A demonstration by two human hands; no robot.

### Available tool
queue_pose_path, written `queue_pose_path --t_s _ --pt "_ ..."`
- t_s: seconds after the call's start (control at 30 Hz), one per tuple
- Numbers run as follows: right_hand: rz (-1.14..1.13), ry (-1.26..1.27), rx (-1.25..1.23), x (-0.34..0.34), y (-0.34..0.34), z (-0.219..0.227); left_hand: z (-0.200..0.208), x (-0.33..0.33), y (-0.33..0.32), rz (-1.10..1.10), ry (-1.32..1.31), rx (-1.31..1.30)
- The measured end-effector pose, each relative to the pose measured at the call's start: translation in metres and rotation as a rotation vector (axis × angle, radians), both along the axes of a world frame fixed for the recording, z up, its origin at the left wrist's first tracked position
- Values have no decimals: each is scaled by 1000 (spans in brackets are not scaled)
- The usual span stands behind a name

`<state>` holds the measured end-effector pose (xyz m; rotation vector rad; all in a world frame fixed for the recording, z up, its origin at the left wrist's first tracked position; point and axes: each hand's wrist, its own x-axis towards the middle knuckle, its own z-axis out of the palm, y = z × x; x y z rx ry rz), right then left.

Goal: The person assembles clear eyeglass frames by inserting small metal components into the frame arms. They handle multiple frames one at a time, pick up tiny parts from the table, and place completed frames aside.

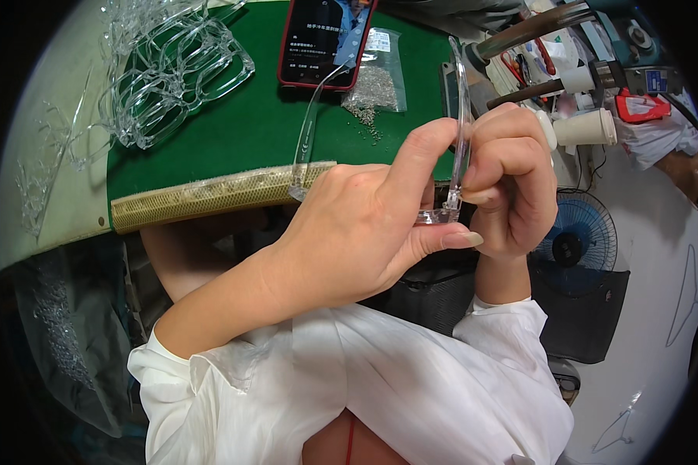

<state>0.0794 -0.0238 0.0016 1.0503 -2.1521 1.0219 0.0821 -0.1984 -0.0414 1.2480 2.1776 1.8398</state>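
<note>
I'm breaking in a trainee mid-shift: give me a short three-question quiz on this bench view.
1. True or false: both hands grip the clear plastic eyeglass frame above the bench.
2. Which lies on the green mat next to the phone? A) a bag of small metal parts B) a hammer C) a roll of tape
3. Where is the pile of clear frames: on the mat's left or right end?

Key
1. True: the left hand and right hand both pinch it near its hinge corner.
2. A: the bag of small metal parts, some spilled beside it.
3. The left end.
</note>
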Motion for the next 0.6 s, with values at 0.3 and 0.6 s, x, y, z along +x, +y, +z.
queue_pose_path --t_s 0.3,0.6 --pt "30 -3 -14 -2 3 5 6 0 -1 -93 -155 51" --pt "44 44 18 -7 5 7 7 0 -3 -135 -240 83"
